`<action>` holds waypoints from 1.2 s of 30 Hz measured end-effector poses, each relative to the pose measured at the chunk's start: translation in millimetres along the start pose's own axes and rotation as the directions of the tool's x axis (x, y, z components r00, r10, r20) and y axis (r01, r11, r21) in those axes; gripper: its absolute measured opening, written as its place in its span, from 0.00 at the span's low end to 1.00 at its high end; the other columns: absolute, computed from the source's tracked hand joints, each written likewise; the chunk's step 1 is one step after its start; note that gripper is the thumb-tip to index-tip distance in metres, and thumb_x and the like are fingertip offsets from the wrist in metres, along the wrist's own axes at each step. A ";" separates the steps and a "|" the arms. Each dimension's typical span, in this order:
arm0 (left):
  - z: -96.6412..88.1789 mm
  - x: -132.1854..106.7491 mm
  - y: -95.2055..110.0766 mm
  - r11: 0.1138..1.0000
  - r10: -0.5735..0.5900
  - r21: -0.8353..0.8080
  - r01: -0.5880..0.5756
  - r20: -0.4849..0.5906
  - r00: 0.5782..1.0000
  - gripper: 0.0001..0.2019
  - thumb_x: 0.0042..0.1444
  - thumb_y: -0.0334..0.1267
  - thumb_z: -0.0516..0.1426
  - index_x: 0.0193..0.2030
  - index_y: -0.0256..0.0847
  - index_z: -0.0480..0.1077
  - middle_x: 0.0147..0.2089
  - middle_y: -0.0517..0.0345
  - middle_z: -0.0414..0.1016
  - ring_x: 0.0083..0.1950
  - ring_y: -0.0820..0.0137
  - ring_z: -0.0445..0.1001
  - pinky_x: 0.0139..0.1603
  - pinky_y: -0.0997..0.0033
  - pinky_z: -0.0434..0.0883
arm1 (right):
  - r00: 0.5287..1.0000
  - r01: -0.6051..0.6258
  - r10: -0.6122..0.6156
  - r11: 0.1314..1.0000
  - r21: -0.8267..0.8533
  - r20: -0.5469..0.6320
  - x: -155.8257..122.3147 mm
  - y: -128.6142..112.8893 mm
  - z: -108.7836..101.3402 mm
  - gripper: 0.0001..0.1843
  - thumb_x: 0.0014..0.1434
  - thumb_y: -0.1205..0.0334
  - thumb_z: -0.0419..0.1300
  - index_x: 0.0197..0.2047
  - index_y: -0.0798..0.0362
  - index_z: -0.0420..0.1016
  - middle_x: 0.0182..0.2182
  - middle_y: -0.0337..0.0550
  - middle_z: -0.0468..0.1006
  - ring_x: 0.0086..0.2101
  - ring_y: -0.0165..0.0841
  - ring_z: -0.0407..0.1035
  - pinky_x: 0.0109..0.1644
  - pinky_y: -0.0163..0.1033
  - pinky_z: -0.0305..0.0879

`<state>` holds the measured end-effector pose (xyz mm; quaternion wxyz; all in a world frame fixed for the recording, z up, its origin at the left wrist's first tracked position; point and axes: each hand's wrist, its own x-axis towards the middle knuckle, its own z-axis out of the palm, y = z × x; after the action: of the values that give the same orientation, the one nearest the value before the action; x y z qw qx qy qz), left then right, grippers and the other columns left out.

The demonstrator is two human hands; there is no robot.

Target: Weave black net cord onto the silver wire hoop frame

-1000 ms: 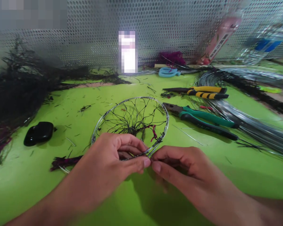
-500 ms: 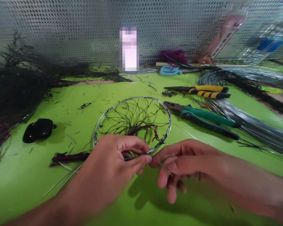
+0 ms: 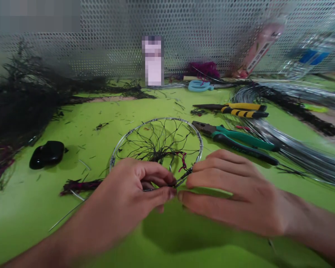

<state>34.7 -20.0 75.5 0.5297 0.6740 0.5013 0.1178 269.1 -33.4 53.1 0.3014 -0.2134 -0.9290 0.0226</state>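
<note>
A round wire hoop (image 3: 197,133) with a dark knotted net (image 3: 158,150) strung across it lies ahead of me, its near edge raised in my hands. Thumb and fingers of my left hand (image 3: 134,190) pinch that near edge. My right hand (image 3: 234,193) has its fingers curled over the hoop's lower right side, with the thumb tip close to my left thumb. A short magenta cord hangs on the net near the right hand. Part of the hoop is hidden behind my left hand.
Green-handled pliers (image 3: 240,143) and yellow-black needle-nose pliers (image 3: 237,109) lie to the right, beside a wire coil (image 3: 298,158). A black case (image 3: 47,154) and dark netting (image 3: 19,108) are left. Blue-handled scissors (image 3: 199,86), a phone and bottles stand near the perforated panel.
My right hand has turned palm-down and moved up onto the hoop's right side; the thin wire end at its fingers no longer shows. My left hand keeps its pinch.
</note>
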 end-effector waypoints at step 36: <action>17.2 3.5 -13.4 0.902 0.185 0.400 -0.163 -0.016 0.983 0.05 0.60 0.36 0.60 0.32 0.45 0.76 0.27 0.69 0.77 0.27 0.74 0.71 0.26 0.73 0.59 | 0.814 -0.547 0.534 0.568 0.615 0.230 5.8 -2.7 18.9 0.07 0.62 0.74 0.64 0.37 0.54 0.81 0.38 0.39 0.82 0.38 0.26 0.76 0.43 0.31 0.70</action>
<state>40.9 -28.3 56.0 0.3558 0.8060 0.4665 0.0785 253.1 -31.8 41.3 0.3260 -0.3667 -0.7524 0.4395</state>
